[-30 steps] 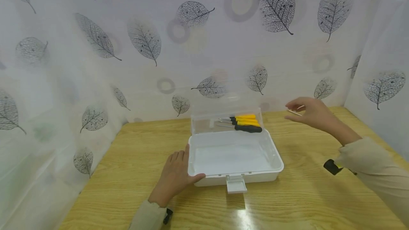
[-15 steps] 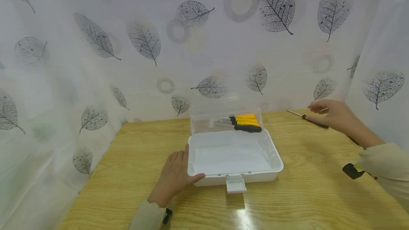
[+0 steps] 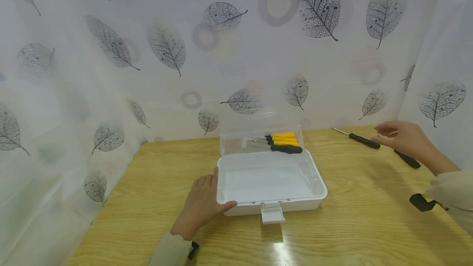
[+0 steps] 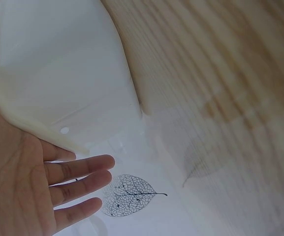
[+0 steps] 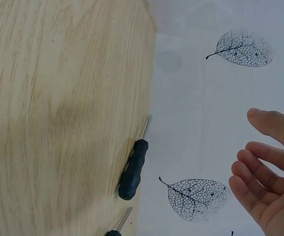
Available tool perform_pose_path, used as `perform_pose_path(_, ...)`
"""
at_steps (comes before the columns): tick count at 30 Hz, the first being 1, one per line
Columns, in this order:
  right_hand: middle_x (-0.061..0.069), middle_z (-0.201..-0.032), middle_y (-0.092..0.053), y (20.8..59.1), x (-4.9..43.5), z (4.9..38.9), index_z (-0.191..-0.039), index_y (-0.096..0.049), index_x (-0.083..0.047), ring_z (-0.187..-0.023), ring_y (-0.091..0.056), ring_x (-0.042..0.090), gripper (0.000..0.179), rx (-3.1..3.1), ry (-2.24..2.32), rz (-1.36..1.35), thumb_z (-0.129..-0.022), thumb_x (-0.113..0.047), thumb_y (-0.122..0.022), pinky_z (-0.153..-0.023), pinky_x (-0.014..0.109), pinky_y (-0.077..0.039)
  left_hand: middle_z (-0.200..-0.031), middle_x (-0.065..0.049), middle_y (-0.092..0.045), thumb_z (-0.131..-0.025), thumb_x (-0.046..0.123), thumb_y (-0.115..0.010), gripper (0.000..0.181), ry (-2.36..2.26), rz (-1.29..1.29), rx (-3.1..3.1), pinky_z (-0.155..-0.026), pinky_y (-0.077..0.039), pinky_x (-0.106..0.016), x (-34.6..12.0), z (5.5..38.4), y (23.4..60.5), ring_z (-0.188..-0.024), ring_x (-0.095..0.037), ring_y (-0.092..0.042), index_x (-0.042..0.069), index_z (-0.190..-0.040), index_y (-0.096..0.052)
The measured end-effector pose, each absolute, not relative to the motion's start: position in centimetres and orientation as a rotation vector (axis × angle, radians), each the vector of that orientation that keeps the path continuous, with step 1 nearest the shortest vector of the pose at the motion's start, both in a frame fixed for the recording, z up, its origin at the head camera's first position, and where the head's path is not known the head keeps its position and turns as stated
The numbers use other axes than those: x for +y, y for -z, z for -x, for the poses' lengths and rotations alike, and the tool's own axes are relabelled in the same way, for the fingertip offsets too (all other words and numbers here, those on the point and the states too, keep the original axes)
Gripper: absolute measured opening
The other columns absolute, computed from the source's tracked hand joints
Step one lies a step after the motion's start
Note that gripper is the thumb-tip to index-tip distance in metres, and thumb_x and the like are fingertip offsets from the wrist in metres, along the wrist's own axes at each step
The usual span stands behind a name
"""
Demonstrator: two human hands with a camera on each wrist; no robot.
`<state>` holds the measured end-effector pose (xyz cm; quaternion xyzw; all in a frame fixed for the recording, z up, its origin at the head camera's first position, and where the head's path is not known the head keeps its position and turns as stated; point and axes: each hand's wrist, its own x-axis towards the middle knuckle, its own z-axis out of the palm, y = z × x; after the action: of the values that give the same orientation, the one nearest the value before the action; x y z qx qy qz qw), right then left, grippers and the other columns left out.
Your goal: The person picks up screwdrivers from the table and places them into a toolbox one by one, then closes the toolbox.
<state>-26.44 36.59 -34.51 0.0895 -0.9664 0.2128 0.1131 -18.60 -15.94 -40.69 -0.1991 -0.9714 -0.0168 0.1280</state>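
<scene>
My left hand (image 3: 202, 204) rests against the left side of a white plastic box (image 3: 320, 194), its thumb over the front rim. In the left wrist view its fingers (image 4: 80, 187) are extended beside the box wall. My right hand (image 3: 404, 136) hovers over the right of the table, fingers loosely bent, nothing held. Just left of it lies a black-handled screwdriver (image 3: 363, 141), shaft pointing to the back left. A second black-handled screwdriver (image 3: 407, 159) lies below the hand, its tip hidden in the head view. Both screwdrivers also show in the right wrist view, the nearer handle (image 5: 133, 172) fully.
The box's transparent lid (image 3: 233, 145) is swung back, with several yellow-handled screwdrivers (image 3: 284, 138) and a black-handled one (image 3: 286, 149) lying in it. The front latch (image 3: 272, 213) hangs down. A leaf-patterned curtain (image 3: 177, 106) closes off the back and sides of the wooden table (image 3: 351, 225).
My right hand has moved right and slightly down, uncovering the first black-handled screwdriver and then the handle of the second. The left hand and the box have stayed in place.
</scene>
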Motion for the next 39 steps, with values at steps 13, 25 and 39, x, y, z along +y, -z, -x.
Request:
perform_pose_path(13, 0.032, -0.098, -0.064, 36.5, 39.7, 26.6, -0.109, -0.060, 0.012, -0.071, -0.064, 0.026, 0.047, -2.847, -0.561, -0.188, -0.085, -0.027, -0.068, -0.066, 0.052, -0.051, -0.114, -0.018, -0.061, -0.076, 0.077, -0.048, 0.108, 0.037, 0.575, -2.836, -0.095, -0.047, -0.042, -16.0, 18.6, 40.6, -0.107, -0.031, -0.058, -0.008, -0.141, -0.033)
perform_pose_path(25, 0.031, -0.094, -0.063, 38.7, 42.4, 27.9, -0.111, -0.056, 0.012, -0.079, -0.060, 0.040, 0.053, -2.865, -0.526, -0.002, -0.086, -0.033, -0.067, -0.064, 0.052, -0.046, -0.116, -0.018, -0.060, -0.076, 0.076, -0.049, 0.108, 0.031, 0.570, -2.848, -0.097, -0.046, -0.042, -16.0, 18.7, 40.5, -0.109, -0.032, -0.057, -0.008, -0.141, -0.031)
perform_pose_path(39, 0.032, -0.097, -0.063, 46.4, 50.2, 32.0, -0.112, -0.057, 0.010, -0.079, -0.060, 0.041, 0.076, -2.852, -0.501, 0.031, -0.081, -0.059, -0.061, -0.065, 0.053, -0.045, -0.115, -0.018, -0.060, -0.075, 0.073, -0.052, 0.107, 0.051, 0.567, -2.865, -0.097, -0.046, -0.042, -15.9, 18.7, 40.4, -0.109, -0.031, -0.057, -0.008, -0.141, -0.032)
